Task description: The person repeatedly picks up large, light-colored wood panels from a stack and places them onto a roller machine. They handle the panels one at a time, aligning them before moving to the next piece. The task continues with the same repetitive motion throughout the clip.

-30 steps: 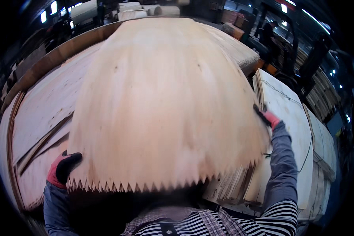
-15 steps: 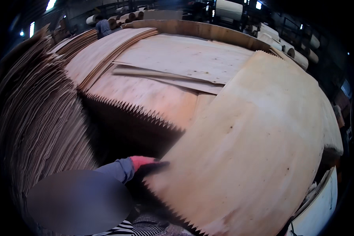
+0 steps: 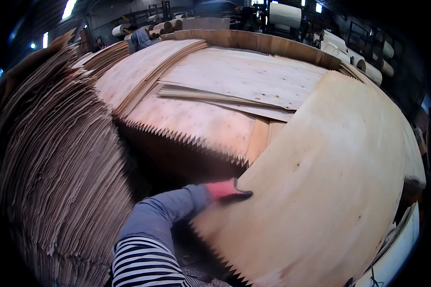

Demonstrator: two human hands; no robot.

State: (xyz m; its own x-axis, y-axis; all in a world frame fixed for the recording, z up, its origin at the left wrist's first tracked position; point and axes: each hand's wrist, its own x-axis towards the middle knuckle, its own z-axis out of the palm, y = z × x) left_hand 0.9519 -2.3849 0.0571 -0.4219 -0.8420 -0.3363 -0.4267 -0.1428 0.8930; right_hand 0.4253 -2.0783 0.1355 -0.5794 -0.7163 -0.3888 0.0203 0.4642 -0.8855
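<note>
My left hand [image 3: 230,190], in a pink glove with dark fingertips, grips the left edge of a large pale wood veneer sheet [image 3: 321,182]. The thumb lies on top of the sheet; the other fingers are hidden beneath it. The sheet has jagged, saw-toothed ends and curves away to the right over the pile. My left arm [image 3: 163,210] wears a grey sleeve over black and white stripes. My right hand does not show; a small dark spot at the sheet's bottom edge is too unclear to name.
A tall stack of rough-edged veneer [image 3: 67,167] rises on the left. Beyond the sheet lie more veneer piles [image 3: 191,117] with toothed edges and loose strips [image 3: 225,99]. A dark gap separates them from the left stack. Rolls [image 3: 285,15] and another person [image 3: 140,39] are at the back.
My left hand and the near left corner of the veneer sheet appear farther right and slightly higher. More of my left arm shows. The whole scene has shifted a little right and down.
</note>
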